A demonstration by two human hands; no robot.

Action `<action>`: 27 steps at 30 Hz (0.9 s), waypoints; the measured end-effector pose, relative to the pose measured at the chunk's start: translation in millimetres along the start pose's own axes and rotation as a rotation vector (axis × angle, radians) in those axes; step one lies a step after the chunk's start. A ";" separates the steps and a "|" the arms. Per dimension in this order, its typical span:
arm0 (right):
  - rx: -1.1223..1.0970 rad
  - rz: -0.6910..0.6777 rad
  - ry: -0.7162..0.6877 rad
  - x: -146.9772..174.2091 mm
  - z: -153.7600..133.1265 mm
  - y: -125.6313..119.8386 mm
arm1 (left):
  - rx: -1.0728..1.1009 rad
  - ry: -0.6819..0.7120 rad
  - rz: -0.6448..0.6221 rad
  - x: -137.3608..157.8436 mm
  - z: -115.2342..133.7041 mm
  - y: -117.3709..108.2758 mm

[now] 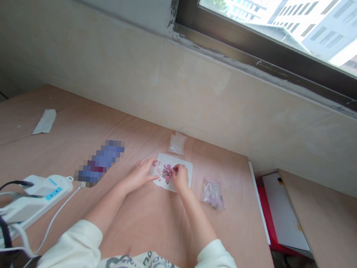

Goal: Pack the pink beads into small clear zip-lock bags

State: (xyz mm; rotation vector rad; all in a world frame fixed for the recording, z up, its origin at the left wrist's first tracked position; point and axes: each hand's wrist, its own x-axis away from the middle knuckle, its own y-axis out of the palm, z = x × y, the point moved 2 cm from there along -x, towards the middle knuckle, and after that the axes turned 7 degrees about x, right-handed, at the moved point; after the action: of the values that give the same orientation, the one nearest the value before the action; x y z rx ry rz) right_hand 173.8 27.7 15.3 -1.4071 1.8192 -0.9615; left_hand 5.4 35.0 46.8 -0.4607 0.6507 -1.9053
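A small heap of pink and dark beads (166, 173) lies on a white sheet of paper (178, 160) on the table. Beside the heap, on its left, is a thin red curved strand (159, 167). My left hand (143, 172) rests at the sheet's left edge, thumb and fingers apart, with nothing between them. My right hand (181, 177) is at the right side of the heap, its thumb and forefinger pinched together at the beads. What the pinch holds, if anything, is too small to make out.
Behind the paper lies a clear plastic bag (177, 144); another bag (213, 193) with small contents is to the right. A blurred-out phone (101, 162), a white power strip (31, 204) with cables and a white scrap (45, 121) are on the left. A wall and window border the table.
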 end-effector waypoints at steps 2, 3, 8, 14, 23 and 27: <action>0.016 -0.013 -0.006 -0.2 -1.4 1.3 | 0.007 -0.001 0.004 0.0 0.0 0.7; 0.020 -0.020 -0.009 -0.5 -2.3 1.6 | 0.012 -0.001 0.004 0.0 0.1 1.2; -0.009 -0.067 0.019 -5.6 -2.1 -0.1 | 0.039 -0.018 0.004 0.7 0.3 2.4; -0.267 -0.115 0.044 -1.0 -13.0 -14.9 | 0.042 -0.028 0.022 0.0 1.6 4.8; -0.418 -0.170 -0.092 23.5 -42.6 -22.0 | 0.160 -0.028 0.040 -1.9 2.5 13.2; -0.686 -0.237 0.076 23.0 -39.7 -27.3 | 0.511 -0.158 0.144 5.7 -5.1 6.3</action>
State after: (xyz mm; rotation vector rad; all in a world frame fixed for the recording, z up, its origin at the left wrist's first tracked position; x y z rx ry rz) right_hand 149.5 7.5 58.3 -2.0503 2.1887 -0.5061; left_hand 4.6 28.9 39.0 -0.2249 0.0784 -1.7918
